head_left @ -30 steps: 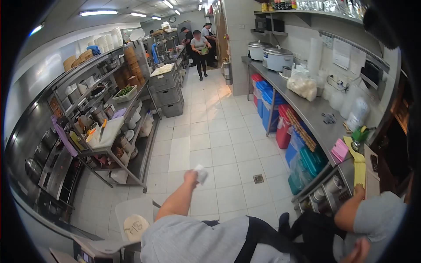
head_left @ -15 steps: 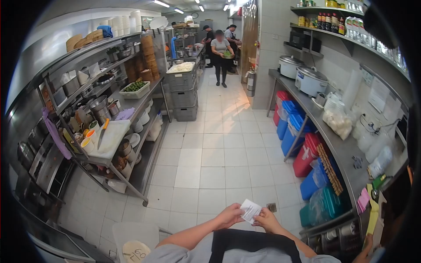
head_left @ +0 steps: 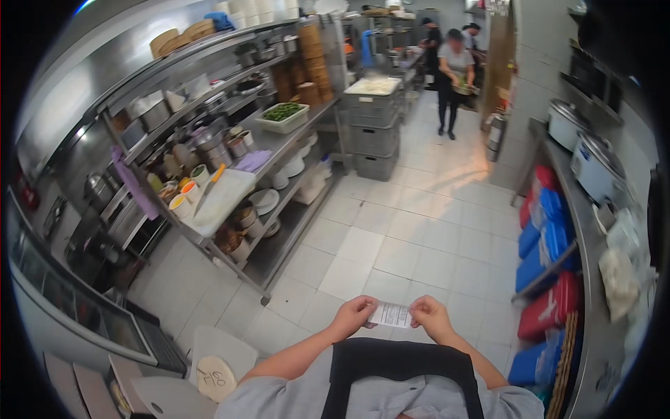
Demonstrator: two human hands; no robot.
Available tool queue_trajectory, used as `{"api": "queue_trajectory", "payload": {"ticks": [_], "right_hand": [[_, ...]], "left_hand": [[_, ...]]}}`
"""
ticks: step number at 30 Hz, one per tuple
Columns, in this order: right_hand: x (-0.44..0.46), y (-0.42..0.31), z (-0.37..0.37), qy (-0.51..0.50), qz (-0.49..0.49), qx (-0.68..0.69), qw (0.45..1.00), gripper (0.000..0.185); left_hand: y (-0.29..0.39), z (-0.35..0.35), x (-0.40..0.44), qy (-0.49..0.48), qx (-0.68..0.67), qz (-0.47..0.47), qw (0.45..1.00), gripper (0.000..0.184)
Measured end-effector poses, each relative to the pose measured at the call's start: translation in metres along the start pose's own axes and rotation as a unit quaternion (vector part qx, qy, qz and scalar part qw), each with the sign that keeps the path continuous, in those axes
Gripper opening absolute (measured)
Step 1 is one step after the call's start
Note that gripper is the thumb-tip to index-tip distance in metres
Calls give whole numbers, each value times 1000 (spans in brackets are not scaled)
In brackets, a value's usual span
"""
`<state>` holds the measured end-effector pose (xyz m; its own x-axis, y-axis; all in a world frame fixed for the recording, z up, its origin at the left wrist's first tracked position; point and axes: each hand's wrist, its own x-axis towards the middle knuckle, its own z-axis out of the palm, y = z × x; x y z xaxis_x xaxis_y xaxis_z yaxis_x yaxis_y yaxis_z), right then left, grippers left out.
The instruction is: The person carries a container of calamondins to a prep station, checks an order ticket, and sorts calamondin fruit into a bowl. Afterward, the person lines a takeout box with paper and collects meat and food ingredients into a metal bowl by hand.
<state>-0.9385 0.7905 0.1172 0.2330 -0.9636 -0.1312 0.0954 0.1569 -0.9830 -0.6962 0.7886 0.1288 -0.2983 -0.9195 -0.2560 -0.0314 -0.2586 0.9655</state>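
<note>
A small white printed paper slip [head_left: 391, 315] is stretched level between my two hands, low in the middle of the view. My left hand [head_left: 354, 314] pinches its left end. At the opposite end, my right hand [head_left: 430, 317] grips the slip between thumb and fingers. Lines of dark print show on the paper, too small to read. Both hands are held in front of my black apron [head_left: 405, 359], above the tiled floor.
A steel workbench on the left carries a white cutting board [head_left: 223, 199] with an orange-handled knife. Grey crates [head_left: 375, 143] stand stacked beyond it. A person [head_left: 453, 73] holds a bowl in the aisle. Blue and red bins [head_left: 551, 304] line the right; a white chair [head_left: 223, 349] is lower left.
My view has turned right-to-left, so the room has shifted rightward. The slip, tilted before, is now level, and my hands have moved farther apart along it.
</note>
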Motion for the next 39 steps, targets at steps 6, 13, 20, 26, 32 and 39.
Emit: {"api": "queue_trajectory", "payload": {"ticks": [6,13,20,26,32,39], "right_hand": [[119,-24,-40,-77,19,71,994,4],[280,-47,-118,207,-37,183,960,10],[402,-127,-180,307,-116,256,909,16],[539,-121,-211,277,-62,294,913,14],[705,-126,-249,172,9,335,926,16],[883,-241,-259,64,-84,321,941,15]], "left_hand": [[47,-17,96,85,-90,-78,989,22],[64,-100,250,82,-101,-34,991,22],[126,-128,383,-15,89,-62,994,23],[139,-142,510,-23,132,-31,991,35],[150,-166,642,81,169,14,982,32],[214,-174,753,109,138,-1,984,27]]}}
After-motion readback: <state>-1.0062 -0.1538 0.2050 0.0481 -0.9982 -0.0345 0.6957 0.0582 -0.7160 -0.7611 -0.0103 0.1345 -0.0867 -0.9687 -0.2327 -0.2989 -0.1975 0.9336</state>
